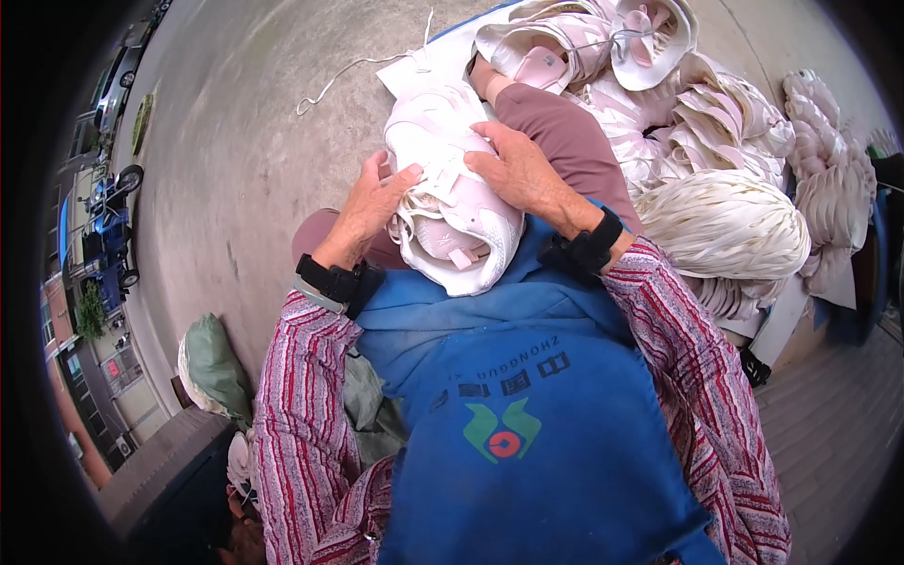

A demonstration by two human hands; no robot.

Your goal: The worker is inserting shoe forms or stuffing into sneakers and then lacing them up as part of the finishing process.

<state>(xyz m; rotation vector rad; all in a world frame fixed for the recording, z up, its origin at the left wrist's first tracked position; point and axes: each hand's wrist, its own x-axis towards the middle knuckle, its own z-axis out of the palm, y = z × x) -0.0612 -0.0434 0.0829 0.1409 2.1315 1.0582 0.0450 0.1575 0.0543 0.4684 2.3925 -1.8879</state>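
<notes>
A pale pink and white shoe upper (463,226) lies across my lap, its collar opening toward me and its toe end away from me. My left hand (372,200) grips its left side, with the thumb over the lacing area. On the other side my right hand (529,174) holds the upper, thumb and fingers curled at the eyelet edge. Whether either hand also pinches a lace I cannot tell. White laces lie over the tongue area between the hands. Beyond the toe end, a loose white lace (356,68) trails off a white board (407,73) toward the floor.
To the right are piled shoe uppers (720,118) and a large bundle of white laces (725,226). More stacked uppers (833,198) stand farther right. A green sack (215,363) sits at the lower left. Parked vehicles, among them a blue three-wheeler (102,231), line the far left.
</notes>
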